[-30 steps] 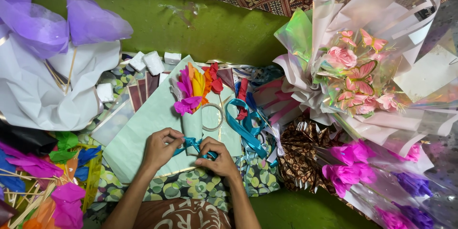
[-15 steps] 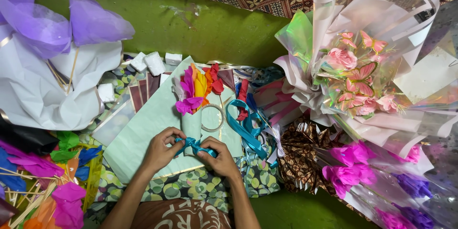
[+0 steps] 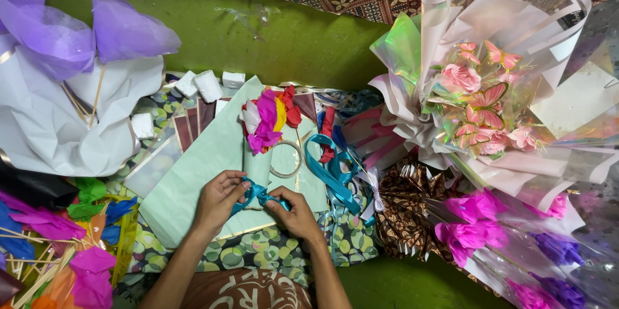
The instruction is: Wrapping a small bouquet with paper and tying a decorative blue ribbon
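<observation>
A person is sitting over a spread of craft materials, and both hands are working one teal ribbon [image 3: 259,194]. The left hand [image 3: 218,201] is pinching the ribbon's left loop between thumb and fingertips, fingers closed on it. The right hand [image 3: 295,213] is gripping the other end, fingers curled tight around it. The ribbon is sitting directly between the two hands, its long axis running left to right, and both hands are equally near, each touching it. Under the hands a pale green paper sheet [image 3: 193,173] is lying flat. Just beyond the fingertips, a small wrapped bunch of paper flowers [image 3: 271,117] is pointing away from the person, with a metal ring [image 3: 285,158] beside it. More teal ribbon [image 3: 332,173] is trailing off beyond the right hand. Farther right, a pink bouquet [image 3: 480,99] in clear wrapping is resting.
</observation>
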